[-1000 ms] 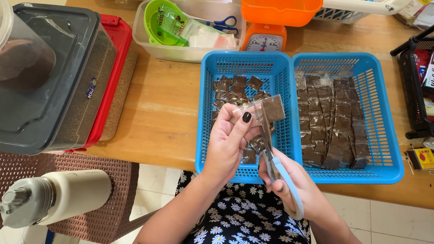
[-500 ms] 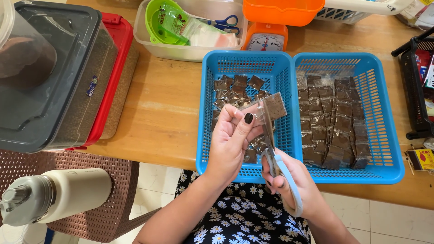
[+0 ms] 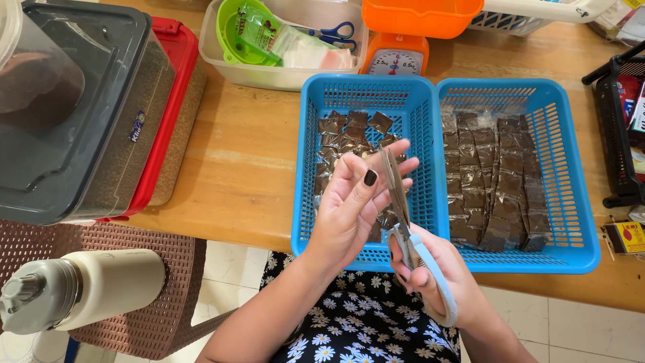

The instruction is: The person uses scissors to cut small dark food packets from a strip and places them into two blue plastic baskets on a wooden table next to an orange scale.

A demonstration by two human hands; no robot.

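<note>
Hiding a small packet from view, left hand [image 3: 356, 202] beside scissors [image 3: 403, 222].

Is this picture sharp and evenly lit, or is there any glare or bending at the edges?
Head view: bright and even light; the scissors in the right hand and the left hand look sharp; soft sheen on the dark box lid; table edge bows slightly, suggesting a wide lens.
</note>
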